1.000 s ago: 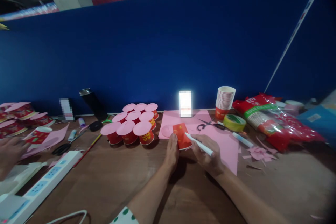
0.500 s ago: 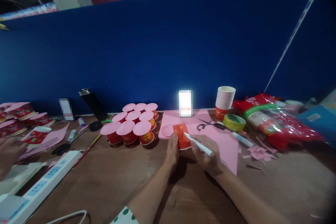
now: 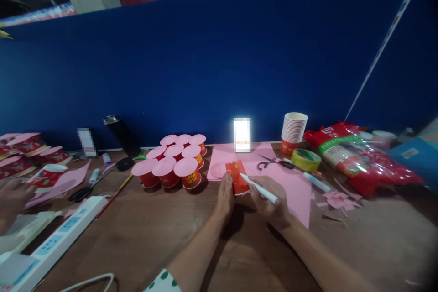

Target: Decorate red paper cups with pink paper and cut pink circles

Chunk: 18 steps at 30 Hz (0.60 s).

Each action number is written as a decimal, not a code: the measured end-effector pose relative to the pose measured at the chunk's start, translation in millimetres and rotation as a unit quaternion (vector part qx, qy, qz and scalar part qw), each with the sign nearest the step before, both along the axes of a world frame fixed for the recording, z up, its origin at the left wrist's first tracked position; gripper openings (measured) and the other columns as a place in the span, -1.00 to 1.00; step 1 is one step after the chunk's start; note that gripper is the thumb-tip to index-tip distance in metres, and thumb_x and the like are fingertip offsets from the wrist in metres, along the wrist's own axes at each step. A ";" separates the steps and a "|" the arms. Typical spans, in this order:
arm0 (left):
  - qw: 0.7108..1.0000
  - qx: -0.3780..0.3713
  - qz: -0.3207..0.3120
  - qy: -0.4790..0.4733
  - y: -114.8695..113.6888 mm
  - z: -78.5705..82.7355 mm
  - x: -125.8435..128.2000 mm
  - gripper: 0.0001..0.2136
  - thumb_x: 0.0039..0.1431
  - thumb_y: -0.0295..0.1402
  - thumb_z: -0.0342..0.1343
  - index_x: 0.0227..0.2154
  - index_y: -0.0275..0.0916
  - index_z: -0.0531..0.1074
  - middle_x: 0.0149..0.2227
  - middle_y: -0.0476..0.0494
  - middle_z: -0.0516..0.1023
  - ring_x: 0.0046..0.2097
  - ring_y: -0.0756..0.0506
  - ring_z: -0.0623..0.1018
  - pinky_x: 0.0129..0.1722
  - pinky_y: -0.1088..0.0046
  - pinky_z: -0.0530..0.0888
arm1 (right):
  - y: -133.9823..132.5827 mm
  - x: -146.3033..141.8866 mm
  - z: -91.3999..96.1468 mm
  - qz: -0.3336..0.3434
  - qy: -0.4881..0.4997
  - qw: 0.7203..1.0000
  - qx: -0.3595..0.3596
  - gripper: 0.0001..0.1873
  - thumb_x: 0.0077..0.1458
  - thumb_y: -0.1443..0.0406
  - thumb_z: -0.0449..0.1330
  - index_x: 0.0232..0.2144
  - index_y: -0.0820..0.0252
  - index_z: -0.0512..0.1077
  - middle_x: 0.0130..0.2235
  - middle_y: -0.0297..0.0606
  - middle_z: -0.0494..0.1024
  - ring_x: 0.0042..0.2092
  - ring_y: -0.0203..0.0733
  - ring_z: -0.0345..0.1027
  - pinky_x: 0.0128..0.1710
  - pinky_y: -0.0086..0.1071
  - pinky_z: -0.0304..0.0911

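A red paper cup (image 3: 237, 177) with its white rim toward me sits in the grip of my left hand (image 3: 225, 197), which wraps its left side. My right hand (image 3: 272, 205) is closed round a white marker pen (image 3: 263, 190), whose tip meets or nearly meets the cup's right side. Beneath and behind the cup lies pink paper (image 3: 296, 196), with a round outline or disc at its left. Black-handled scissors (image 3: 273, 162) rest on that paper. To the left stand several red cups (image 3: 167, 179) topped with pink paper discs (image 3: 185, 167).
A stack of paper cups (image 3: 294, 128), yellow tape (image 3: 305, 159), a red plastic bag (image 3: 356, 155) and pink scraps (image 3: 337, 199) lie right. A lit phone (image 3: 242, 135) stands behind. Left are a power strip (image 3: 65, 226), a dark bottle (image 3: 121, 137) and another person's hand (image 3: 13, 198).
Both my hands, the cup and the marker pen stay almost where they were. The other person's hand at the far left has shifted very slightly.
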State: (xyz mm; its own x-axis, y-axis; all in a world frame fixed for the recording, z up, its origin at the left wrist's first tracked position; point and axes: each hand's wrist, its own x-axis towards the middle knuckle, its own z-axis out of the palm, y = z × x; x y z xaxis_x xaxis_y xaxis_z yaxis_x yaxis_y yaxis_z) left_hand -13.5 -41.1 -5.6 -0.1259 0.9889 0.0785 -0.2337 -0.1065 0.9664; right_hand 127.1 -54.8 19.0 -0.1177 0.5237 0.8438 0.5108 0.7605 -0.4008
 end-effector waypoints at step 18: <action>0.997 -0.058 0.030 -0.030 -1.6 6.7 0.0 -0.54 0.09 -0.02 0.08 -0.10 -0.28 0.46 0.08 -0.29 0.44 0.20 -0.27 0.31 0.20 0.22 0.22 | -0.8 1.9 0.8 0.001 0.012 1.000 -0.001 -0.83 0.13 0.39 0.11 -0.22 0.18 0.45 -0.31 -0.18 0.57 -0.29 -0.16 0.47 -0.27 -0.28 0.40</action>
